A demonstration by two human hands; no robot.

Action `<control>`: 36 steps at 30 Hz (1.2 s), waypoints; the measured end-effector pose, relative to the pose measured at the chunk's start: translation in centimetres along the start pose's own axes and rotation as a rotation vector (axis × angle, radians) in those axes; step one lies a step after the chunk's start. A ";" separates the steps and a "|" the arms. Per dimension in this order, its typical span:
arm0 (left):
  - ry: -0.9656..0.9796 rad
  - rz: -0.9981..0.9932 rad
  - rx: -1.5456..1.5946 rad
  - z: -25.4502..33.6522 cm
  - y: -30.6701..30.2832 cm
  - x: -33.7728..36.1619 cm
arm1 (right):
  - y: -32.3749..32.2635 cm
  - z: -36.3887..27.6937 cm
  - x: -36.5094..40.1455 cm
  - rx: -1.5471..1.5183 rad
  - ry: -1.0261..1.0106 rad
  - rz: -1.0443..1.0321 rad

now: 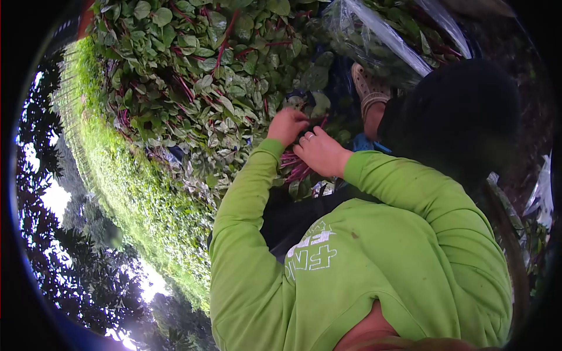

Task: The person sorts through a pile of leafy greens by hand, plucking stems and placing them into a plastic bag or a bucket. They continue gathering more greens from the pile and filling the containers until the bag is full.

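Beneath the right hand (323, 152), stems (295, 168) in a bunch!

Right fingers curl round them; the left hand (285, 126), close alongside, bends inward, its grip too blurred to tell. One bunch looks gathered, but beyond the left hand a big heap (205, 76) lies loose: plenty left, by the look.

A heap of leafy stems (193, 70) spreads before the person and to the left, with a bunch (297, 168) near the body. To the heap's right is 1 clog (370, 85) (a foot (373, 120) inside it), just beside plastic sheeting (386, 32). Greenery (117, 169) lies left, trees (88, 263) beyond.
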State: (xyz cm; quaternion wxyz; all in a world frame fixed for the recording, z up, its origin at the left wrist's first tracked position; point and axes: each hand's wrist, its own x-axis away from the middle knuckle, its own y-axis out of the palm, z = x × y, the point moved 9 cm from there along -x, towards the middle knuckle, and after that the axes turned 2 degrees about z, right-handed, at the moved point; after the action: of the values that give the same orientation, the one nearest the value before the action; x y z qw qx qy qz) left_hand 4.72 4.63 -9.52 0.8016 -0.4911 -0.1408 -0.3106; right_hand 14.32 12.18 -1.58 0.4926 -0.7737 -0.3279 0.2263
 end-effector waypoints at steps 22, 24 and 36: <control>-0.674 -0.434 1.103 -2.5 5.4 7.8 | 0.5 -2.8 0.0 0.043 -0.118 0.024; -0.685 -0.360 1.176 -1.3 4.9 6.5 | 0.2 -2.7 0.0 0.053 -0.100 0.018; -0.437 0.444 0.657 -0.9 0.2 5.9 | 0.9 -2.3 -0.1 0.080 -0.104 0.046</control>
State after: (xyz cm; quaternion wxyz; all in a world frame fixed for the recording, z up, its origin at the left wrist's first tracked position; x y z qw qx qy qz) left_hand 9.29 1.77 -6.95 0.9135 -0.2831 -0.2892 0.0408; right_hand 16.00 10.43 -1.45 0.5002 -0.7477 -0.3261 0.2905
